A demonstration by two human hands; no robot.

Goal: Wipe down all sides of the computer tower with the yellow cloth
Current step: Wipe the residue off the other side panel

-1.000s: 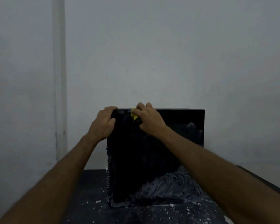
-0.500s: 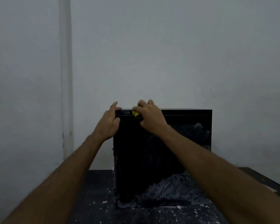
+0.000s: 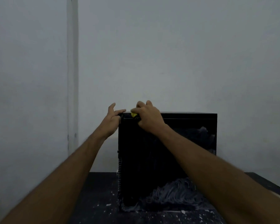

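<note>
A black computer tower (image 3: 181, 143) stands upright on a dark table, its broad side facing me. My right hand (image 3: 148, 117) grips the bunched yellow cloth (image 3: 133, 114) and holds it against the tower's top edge near the left corner; only a small bit of yellow shows beside the fingers. My left hand (image 3: 112, 118) rests against the tower's top left corner, thumb on the top edge, fingers spread and lifted off it.
The dark table (image 3: 95, 202) is speckled with white flecks. A grey wall (image 3: 168, 54) rises close behind the tower, with a vertical pipe or corner strip (image 3: 72, 78) at the left. Pale dust streaks cover the tower's lower side (image 3: 173, 194).
My left hand has loosened from gripping the corner, its fingers now raised and spread. The right hand with the cloth has shifted slightly up onto the top edge. The view drifted left.
</note>
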